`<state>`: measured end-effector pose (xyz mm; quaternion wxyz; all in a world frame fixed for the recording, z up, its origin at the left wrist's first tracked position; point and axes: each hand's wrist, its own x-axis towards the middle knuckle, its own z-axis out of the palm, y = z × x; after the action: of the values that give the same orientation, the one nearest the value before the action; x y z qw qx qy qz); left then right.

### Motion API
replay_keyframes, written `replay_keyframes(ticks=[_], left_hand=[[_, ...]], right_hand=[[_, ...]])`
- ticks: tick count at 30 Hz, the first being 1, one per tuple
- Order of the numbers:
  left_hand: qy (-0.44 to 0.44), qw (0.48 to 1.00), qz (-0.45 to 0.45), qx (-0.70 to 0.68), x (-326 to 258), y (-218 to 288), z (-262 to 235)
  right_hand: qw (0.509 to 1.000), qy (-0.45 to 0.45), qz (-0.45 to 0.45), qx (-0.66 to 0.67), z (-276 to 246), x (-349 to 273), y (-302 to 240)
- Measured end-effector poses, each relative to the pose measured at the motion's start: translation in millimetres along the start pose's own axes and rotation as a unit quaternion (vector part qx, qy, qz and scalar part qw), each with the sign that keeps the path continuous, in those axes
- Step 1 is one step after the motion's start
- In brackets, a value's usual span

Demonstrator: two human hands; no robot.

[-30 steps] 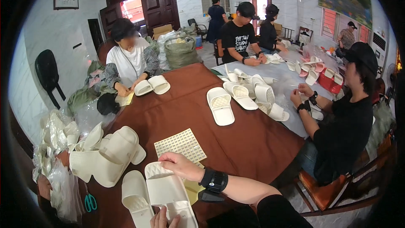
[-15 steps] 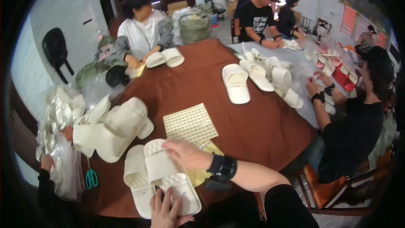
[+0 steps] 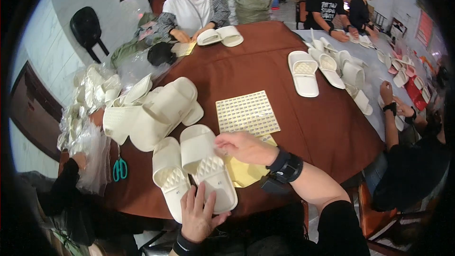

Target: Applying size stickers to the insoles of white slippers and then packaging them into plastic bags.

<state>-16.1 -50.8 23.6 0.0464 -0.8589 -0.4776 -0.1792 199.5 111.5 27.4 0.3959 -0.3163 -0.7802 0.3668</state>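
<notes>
right hand (image 3: 244, 147) slid rightward — pinching slipper (image 3: 208, 166), toe away; left hand (image 3: 198, 213) flat on heel.

Brown worktop (image 3: 265, 73) has a sticker sheet (image 3: 247, 112) in the middle, yellow backing paper (image 3: 242, 171) near the front edge, teal scissors (image 3: 120, 168) on the left by a heap of bagged slippers (image 3: 92, 104). Loose white slippers (image 3: 303, 72) further right, black chair (image 3: 86, 27) by the wall
</notes>
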Motion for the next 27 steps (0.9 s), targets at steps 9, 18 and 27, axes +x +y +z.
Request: replay_keyframes(ticks=[9,18,27], left_hand=[[0.014,0.999,-0.038,-0.008,7.7,-3.0,-2.3],[0.023,0.998,-0.048,-0.028,7.8,-1.4,-2.1],[0.028,0.998,-0.05,-0.027,7.2,-4.0,-2.2]], right_hand=[[0.982,-0.083,0.02,-0.167,-23.6,-3.0,5.9],[0.963,-0.175,0.047,-0.2,-41.3,-3.7,6.4],[0.96,-0.153,0.047,-0.231,-35.5,-9.3,-5.0]])
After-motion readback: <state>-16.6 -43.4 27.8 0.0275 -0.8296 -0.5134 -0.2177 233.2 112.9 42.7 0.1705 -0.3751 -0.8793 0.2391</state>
